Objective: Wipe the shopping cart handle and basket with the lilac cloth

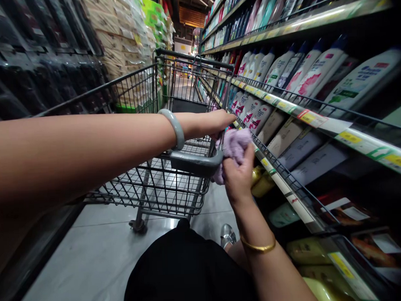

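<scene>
Cloth (236, 142) fills right hand (239, 176) near outstretched left hand (222, 120).

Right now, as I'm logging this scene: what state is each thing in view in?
Lilac cloth, bunched up
Right hand, closed on the cloth
Shopping cart, upright on its wheels
Left hand, at the cart's side, grip partly hidden
White bottles, in rows, blue caps on
Grey bangle, worn, left arm
Gold bracelet, worn, right wrist
</scene>
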